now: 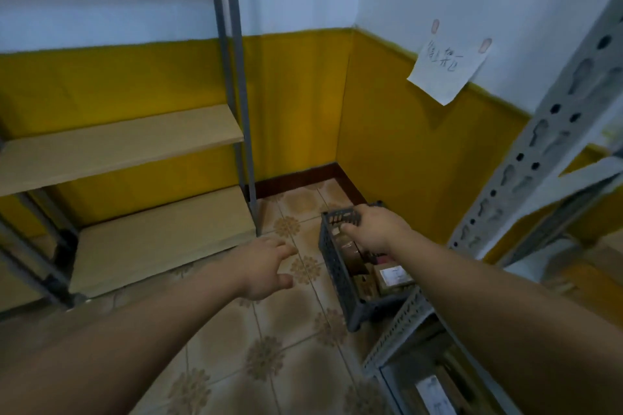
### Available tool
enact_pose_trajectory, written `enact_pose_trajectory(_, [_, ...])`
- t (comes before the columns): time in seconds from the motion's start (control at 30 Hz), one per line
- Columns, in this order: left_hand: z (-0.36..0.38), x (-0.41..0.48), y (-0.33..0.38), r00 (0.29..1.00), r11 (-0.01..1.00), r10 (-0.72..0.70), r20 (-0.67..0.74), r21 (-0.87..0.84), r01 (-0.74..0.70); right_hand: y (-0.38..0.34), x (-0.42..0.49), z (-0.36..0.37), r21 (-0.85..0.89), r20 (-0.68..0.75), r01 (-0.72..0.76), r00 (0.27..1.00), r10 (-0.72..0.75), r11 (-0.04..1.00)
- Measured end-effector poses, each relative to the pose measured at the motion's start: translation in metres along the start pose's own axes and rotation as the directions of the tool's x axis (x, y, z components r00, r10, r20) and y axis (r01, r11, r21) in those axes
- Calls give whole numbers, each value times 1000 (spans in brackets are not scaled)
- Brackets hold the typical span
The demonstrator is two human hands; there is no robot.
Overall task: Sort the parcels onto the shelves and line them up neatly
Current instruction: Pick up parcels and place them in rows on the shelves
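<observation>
The parcels (pixel 392 276) lie in a dark crate (pixel 337 273) on the floor (pixel 269 330), below and just right of centre, well apart from the wooden shelves (pixel 118 148) on the left. The crate's long axis runs away from the person, with its near end tucked beside a metal rack (pixel 539 145). The right hand (pixel 374 229) is over the crate's far end, directly above the parcels. Its fingers are curled, apparently over the far rim with the thumb inside, though blur leaves it unsure whether they hold the rim or a parcel beneath. The left hand (pixel 266 266) hovers over the floor between crate and shelves, fingers spread and holding nothing. The right hand is plainly the nearer to the parcels, and any parcel must travel leftward to reach a shelf.
</observation>
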State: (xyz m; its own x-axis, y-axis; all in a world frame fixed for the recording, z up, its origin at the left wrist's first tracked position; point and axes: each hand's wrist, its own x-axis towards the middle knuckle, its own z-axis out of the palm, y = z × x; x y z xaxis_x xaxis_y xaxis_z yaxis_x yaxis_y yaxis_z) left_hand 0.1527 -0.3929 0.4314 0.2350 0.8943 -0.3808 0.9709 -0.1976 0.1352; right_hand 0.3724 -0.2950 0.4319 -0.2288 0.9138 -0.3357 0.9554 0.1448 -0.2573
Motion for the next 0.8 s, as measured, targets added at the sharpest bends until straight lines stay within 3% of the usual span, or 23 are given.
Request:
enact_pose_trajectory(0.17, [-22,90,-31,991,993,112,75,28,-114,17,53,-3,58,65,-212,976,209,975])
enact_pose_trajectory(0.37, [-36,217,-37,945,956,273,179,62,-288,61,132,15,193,131,-491,871,474,850])
enact_pose_trajectory(0.6, [-57,340,-52,900,928,330,284,78,-365,95,199,18,227,238,-617,785,571,754])
enact_pose_trajectory(0.8, [-61,442,-49,779,868,428,458,31,-495,129,229,20,370,272,-719,689,672,588])
